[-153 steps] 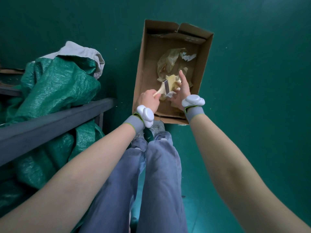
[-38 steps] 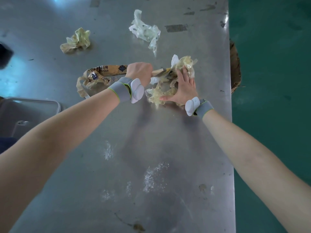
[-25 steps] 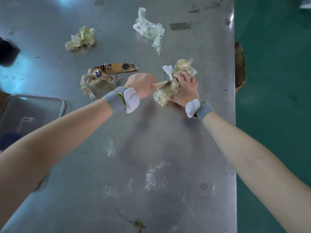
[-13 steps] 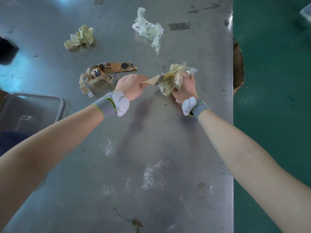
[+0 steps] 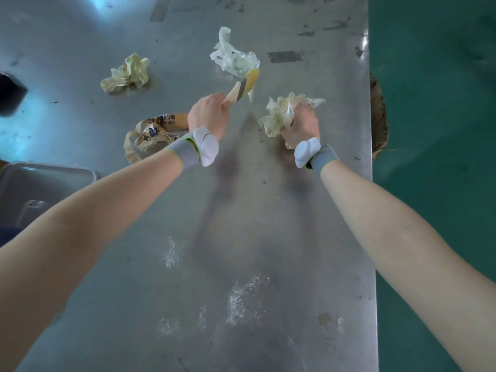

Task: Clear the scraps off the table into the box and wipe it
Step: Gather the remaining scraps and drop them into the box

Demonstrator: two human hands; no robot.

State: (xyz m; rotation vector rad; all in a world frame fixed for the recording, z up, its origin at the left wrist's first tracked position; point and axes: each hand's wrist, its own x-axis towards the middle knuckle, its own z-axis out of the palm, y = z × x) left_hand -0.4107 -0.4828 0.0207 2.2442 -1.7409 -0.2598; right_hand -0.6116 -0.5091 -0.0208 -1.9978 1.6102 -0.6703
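My right hand [image 5: 300, 124] grips a plastic wad [image 5: 281, 114], my left hand [image 5: 208, 115] is closed on a brush [image 5: 243, 88] reaching toward 1 o'clock at the crumpled white scrap [image 5: 232, 59] on the worktop [image 5: 268, 237], nearest my left.

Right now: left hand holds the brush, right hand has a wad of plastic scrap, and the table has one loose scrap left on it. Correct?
Not quite. The left hand does grip the brush and the right hand holds the plastic wad, but the head view shows three loose scraps on the table, not one: a yellowish wad, a clear plastic piece and a printed wrapper.
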